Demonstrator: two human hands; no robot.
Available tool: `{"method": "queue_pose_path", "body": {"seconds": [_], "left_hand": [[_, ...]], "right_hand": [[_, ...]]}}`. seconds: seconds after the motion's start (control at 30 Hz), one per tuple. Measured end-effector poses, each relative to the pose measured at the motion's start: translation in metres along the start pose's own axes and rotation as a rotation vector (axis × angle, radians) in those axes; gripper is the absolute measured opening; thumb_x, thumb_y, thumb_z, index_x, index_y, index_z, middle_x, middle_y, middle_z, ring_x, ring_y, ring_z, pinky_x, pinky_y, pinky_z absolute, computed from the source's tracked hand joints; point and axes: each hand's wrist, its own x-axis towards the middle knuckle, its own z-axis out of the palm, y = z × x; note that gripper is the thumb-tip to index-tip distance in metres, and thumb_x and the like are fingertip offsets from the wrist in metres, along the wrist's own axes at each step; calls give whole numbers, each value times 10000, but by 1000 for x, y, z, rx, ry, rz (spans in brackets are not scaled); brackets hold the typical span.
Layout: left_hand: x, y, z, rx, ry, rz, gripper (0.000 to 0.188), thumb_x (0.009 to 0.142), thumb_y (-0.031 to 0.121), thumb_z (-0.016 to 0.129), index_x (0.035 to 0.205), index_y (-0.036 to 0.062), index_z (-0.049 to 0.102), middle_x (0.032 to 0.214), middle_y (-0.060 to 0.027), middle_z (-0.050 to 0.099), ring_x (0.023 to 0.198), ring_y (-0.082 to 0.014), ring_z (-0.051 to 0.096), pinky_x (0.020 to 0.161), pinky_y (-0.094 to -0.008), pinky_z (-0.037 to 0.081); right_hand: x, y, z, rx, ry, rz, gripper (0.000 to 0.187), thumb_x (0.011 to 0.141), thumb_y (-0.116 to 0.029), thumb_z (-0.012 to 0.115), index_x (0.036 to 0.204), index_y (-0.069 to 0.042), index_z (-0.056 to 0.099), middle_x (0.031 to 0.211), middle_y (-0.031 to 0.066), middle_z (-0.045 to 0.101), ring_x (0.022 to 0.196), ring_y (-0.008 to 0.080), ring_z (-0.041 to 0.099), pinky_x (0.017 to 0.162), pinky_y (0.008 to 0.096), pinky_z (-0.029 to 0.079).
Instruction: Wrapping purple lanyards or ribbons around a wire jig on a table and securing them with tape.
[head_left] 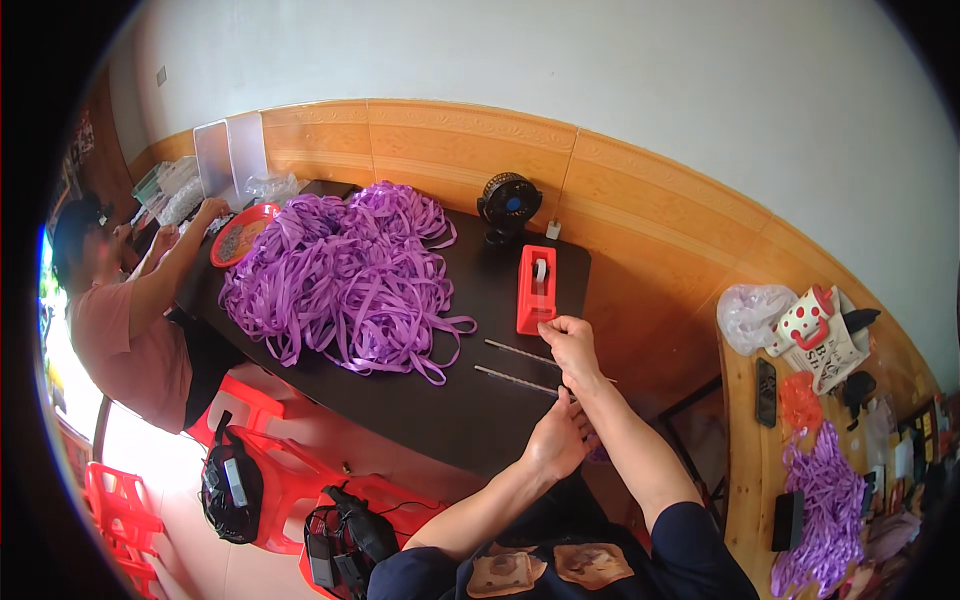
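My right hand [570, 352] has its fingertips pinched together at the near end of a red tape dispenser [537, 290]. Whatever sits in that pinch is too small to make out. Just below it and slightly left, my left hand [560, 437] is closed, thumb up and fingers curled; what it holds is hidden. Two thin, straight, twisted-looking rods [512, 379] lie side by side on the dark table [420, 415], their right ends reaching toward my hands. A bit of purple shows beneath my left hand. Left of the rods spreads a large heap of purple ribbon straps [350, 275].
A black fan [510, 205] stands by the wall behind the dispenser. At the left, a person [130, 320] works beside a red tray [245, 235]. Red stools [285, 480] carry black bags. The wooden table [745, 480] on the right holds more purple straps and a phone.
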Motion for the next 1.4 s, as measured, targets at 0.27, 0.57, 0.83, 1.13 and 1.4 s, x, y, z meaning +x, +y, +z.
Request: {"method": "queue_pose_path", "body": {"seconds": [0.27, 0.57, 0.83, 1.13, 1.4], "left_hand": [[5, -4, -6, 9, 18, -38, 699, 955, 579, 305, 1360, 9, 316, 1304, -123, 444, 1191, -268, 432, 970, -389, 339], [2, 1, -5, 91, 26, -30, 698, 975, 551, 230, 1409, 6, 282, 1404, -147, 394, 1251, -303, 395, 993, -394, 312], [2, 0, -2, 117, 21, -33, 700, 978, 547, 217, 1422, 8, 257, 1426, -149, 368, 1272, -306, 376, 1001, -397, 308], [3, -1, -2, 144, 27, -34, 703, 978, 547, 216, 1432, 11, 236, 1435, -147, 352, 1274, -304, 375, 1000, -399, 307], [3, -1, -4, 149, 22, -26, 693, 976, 549, 223, 1428, 24, 249, 1426, -140, 365, 1262, -293, 384, 987, -396, 313]], "right_hand": [[14, 27, -35, -435, 29, -261, 95, 752, -31, 670, 686, 24, 629, 752, 92, 585, 780, 164, 564, 635, 307, 419], [-12, -34, -130, -183, -804, 66, 126, 871, -86, 595, 781, -7, 634, 1208, 128, 564, 1014, 156, 533, 887, 298, 409], [-11, -5, -137, -271, -944, -48, 143, 868, -123, 609, 772, -27, 653, 1068, 93, 616, 966, 202, 496, 880, 341, 377], [-6, 8, -138, -412, -889, -188, 143, 834, -194, 622, 826, -61, 674, 929, 53, 608, 960, 221, 479, 908, 345, 360], [-9, 2, -130, -362, -868, -230, 156, 813, -175, 635, 748, -33, 646, 822, 80, 601, 808, 205, 524, 772, 326, 424]]}}
